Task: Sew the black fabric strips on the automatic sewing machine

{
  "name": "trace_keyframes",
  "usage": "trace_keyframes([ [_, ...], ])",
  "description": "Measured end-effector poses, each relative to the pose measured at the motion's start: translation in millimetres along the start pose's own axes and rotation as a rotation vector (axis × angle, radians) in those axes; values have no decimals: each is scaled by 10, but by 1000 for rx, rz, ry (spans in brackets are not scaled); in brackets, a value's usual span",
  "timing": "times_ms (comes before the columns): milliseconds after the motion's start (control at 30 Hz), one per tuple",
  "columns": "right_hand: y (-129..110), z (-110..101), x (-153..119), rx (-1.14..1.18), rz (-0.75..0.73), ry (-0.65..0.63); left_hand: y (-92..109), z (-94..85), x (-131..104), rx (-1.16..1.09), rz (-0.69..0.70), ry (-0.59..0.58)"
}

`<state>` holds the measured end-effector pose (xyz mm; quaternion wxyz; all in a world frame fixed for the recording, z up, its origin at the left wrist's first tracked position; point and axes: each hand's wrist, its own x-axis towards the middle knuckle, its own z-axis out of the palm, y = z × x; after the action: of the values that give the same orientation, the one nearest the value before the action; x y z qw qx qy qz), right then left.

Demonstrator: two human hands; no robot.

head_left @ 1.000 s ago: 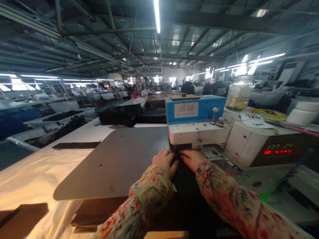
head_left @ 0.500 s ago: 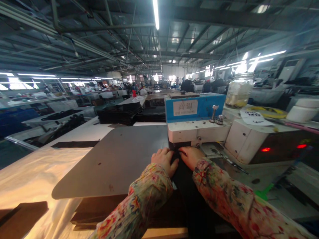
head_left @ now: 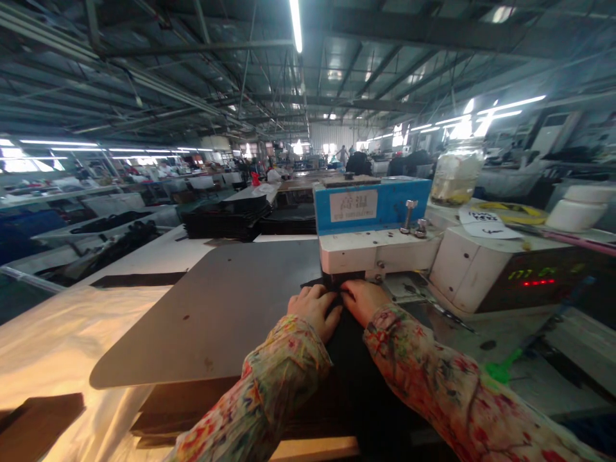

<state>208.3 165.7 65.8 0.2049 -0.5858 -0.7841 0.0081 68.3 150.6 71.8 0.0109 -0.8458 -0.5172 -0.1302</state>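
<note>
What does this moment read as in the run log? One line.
left hand: at black material | right hand: same, beside blue-and-white machine | control box: display lit | grey plate: left of machine

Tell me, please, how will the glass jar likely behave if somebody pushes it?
The glass jar is probably rigid and breakable, since its clear walls look like glass. A hard push might tip it, as it stands upright behind the control box with the lit display. Once on its side, it could roll, because its body looks round.
</note>
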Motion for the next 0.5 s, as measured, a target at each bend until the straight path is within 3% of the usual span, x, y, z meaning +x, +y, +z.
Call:
trace_keyframes([
  [233, 7, 10, -2, -7, 4, 11, 35, -56, -8, -13, -17, -33],
  [500, -17, 6, -6, -25, 11, 9, -11, 3, 4, -6, -2, -28],
])
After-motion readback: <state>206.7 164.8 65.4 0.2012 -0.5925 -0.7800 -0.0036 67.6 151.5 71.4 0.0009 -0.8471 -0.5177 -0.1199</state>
